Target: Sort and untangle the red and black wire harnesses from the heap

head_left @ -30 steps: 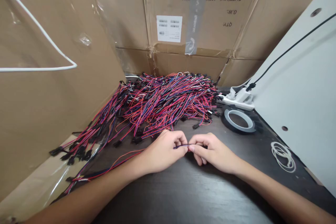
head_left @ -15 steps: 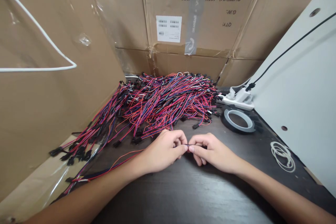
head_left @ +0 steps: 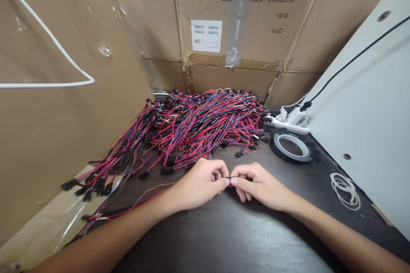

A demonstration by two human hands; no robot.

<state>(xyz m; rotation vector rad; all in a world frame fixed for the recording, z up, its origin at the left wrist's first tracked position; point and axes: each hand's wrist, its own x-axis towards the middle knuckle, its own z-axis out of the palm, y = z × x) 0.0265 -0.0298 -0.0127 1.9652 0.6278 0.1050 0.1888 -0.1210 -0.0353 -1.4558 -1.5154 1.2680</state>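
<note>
My left hand point(head_left: 200, 183) and my right hand point(head_left: 261, 185) meet fingertip to fingertip over the dark table point(head_left: 224, 239). Both are closed in a pinch on a thin wire lead point(head_left: 228, 178), of which only a short dark bit shows between the thumbs. Red and blue strands point(head_left: 144, 196) trail from under my left hand toward the lower left. Just beyond my knuckles lies a big heap of red, blue and black wire leads point(head_left: 205, 126) with black connectors.
A black tape roll point(head_left: 291, 147) and a white power strip point(head_left: 290, 121) sit at the right. White coiled bands point(head_left: 345, 190) lie near a leaning white panel point(head_left: 368, 102). Cardboard boxes point(head_left: 240, 21) wall the back and left. A bundle of connectors point(head_left: 89, 183) lies at the left.
The pinching fingertips have closed together, so less of the wire shows between my hands. Otherwise the hands stay in place.
</note>
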